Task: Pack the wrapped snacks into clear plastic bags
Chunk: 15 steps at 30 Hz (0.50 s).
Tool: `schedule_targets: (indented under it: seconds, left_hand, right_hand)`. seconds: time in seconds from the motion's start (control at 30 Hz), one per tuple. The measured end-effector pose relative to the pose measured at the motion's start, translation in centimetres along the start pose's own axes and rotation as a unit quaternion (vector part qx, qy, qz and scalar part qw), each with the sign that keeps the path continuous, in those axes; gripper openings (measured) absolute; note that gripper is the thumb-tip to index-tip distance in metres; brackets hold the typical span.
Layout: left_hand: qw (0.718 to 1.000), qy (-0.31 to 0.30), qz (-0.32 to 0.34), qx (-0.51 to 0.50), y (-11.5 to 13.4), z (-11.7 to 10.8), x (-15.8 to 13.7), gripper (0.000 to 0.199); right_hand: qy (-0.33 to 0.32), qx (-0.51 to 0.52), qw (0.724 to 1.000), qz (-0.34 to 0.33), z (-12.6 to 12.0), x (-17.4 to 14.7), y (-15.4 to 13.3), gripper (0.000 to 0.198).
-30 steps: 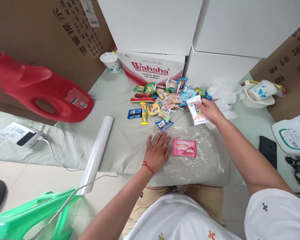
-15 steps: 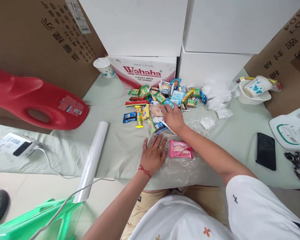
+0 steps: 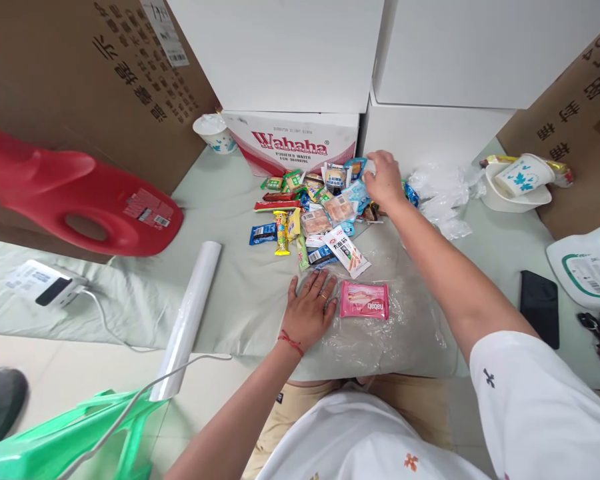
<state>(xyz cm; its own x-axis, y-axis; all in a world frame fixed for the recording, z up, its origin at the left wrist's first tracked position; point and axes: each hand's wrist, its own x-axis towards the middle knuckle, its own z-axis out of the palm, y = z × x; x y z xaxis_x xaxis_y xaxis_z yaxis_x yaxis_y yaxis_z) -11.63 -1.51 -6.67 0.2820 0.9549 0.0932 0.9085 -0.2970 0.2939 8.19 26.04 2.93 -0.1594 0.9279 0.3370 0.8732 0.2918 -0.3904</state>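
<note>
My left hand (image 3: 307,310) lies flat with fingers spread at the left edge of a sheet of clear plastic film (image 3: 410,333). Just right of it, a pink nabati wafer pack (image 3: 364,300) rests on the film. My right hand (image 3: 384,181) reaches to the back right of a snack pile, its fingers curled in a pinch; what lies between them is mostly hidden. Near it are a light blue packet (image 3: 359,195) and a clear-wrapped biscuit pack (image 3: 339,209). A white snack packet (image 3: 347,252) slants at the pile's front, beside a yellow stick-shaped pack (image 3: 281,232).
A Wahaha carton (image 3: 295,143) and white boxes (image 3: 435,133) stand behind the pile. Crumpled plastic (image 3: 440,193) and a bowl holding a paper cup (image 3: 523,177) are at right, with a phone (image 3: 539,308). A film roll (image 3: 190,313) and red jug (image 3: 95,200) lie left.
My right hand has moved from the pile's middle to its back right. The biscuit pack and white packet it covered now show. My left hand has stayed in place.
</note>
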Motion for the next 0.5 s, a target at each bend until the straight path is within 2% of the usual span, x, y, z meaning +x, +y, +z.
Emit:
schedule_targets:
  seconds: [0.07, 0.13, 0.23, 0.3, 0.37, 0.43, 0.5]
  left_hand:
    - [1.000, 0.002, 0.003, -0.001, 0.0, 0.0, 0.0, 0.050]
    - [1.000, 0.003, 0.006, 0.001, -0.1, 0.1, 0.0, 0.049]
    - [1.000, 0.003, 0.004, 0.006, -0.1, 0.2, -0.1, 0.050]
    - [1.000, 0.005, 0.003, 0.008, -0.1, 0.3, -0.1, 0.050]
    - [1.000, 0.010, 0.006, 0.009, -0.2, 0.4, -0.2, 0.050]
    - [1.000, 0.014, 0.012, 0.007, -0.2, 0.4, -0.2, 0.050]
    - [1.000, 0.018, 0.012, 0.005, -0.3, 0.4, -0.2, 0.050]
  right_hand:
    - [0.001, -0.005, 0.999, -0.032, -0.3, -1.1, -0.5, 0.037]
    - [-0.057, 0.004, 0.990, -0.131, 0.6, -3.5, -2.0, 0.034]
    - [-0.168, -0.001, 0.933, -0.318, 3.3, -7.6, -4.7, 0.038]
    - [-0.207, -0.026, 0.900, -0.383, 4.8, -8.8, -5.2, 0.043]
    - [-0.204, -0.064, 0.913, -0.348, 5.3, -8.3, -4.3, 0.045]
    - [-0.175, -0.101, 0.944, -0.260, 4.8, -6.7, -2.8, 0.045]
    - [-0.143, -0.119, 0.962, -0.199, 3.9, -5.2, -1.8, 0.043]
